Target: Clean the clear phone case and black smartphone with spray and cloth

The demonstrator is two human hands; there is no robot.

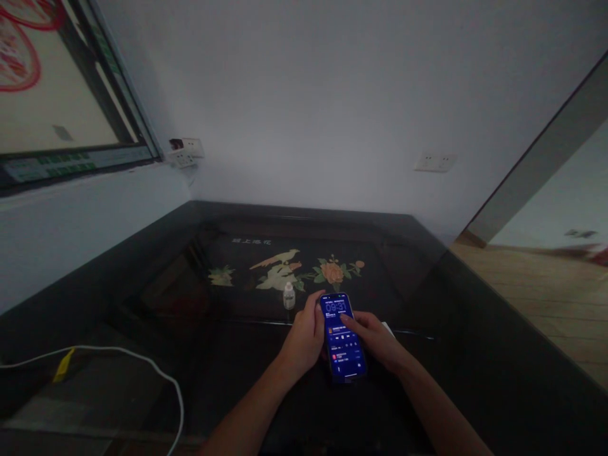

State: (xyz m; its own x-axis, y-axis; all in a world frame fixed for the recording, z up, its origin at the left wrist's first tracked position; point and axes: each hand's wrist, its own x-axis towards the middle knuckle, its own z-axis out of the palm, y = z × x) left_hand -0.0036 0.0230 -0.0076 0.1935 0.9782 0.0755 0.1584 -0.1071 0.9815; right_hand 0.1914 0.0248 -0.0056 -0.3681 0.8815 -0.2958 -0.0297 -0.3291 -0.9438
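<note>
A smartphone [342, 339] with a lit blue lock screen is held over a dark glossy table [199, 354]. My left hand [303, 339] wraps around the phone's left edge, fingers closed on it. On the phone's right side is my right hand [377, 341], its index finger stretched onto the screen. A small white bottle [289, 296] stands upright on the table just beyond my left hand, not touched. Something small and white [388, 329] peeks out behind my right hand; I cannot tell what it is.
The table top bears a painted bird [278, 269] and flower [332, 272]. A white cable [156, 377] loops across the near left. Wall sockets [186, 152] sit in the left corner and another socket [434, 162] on the back wall. Wooden floor [532, 285] lies right.
</note>
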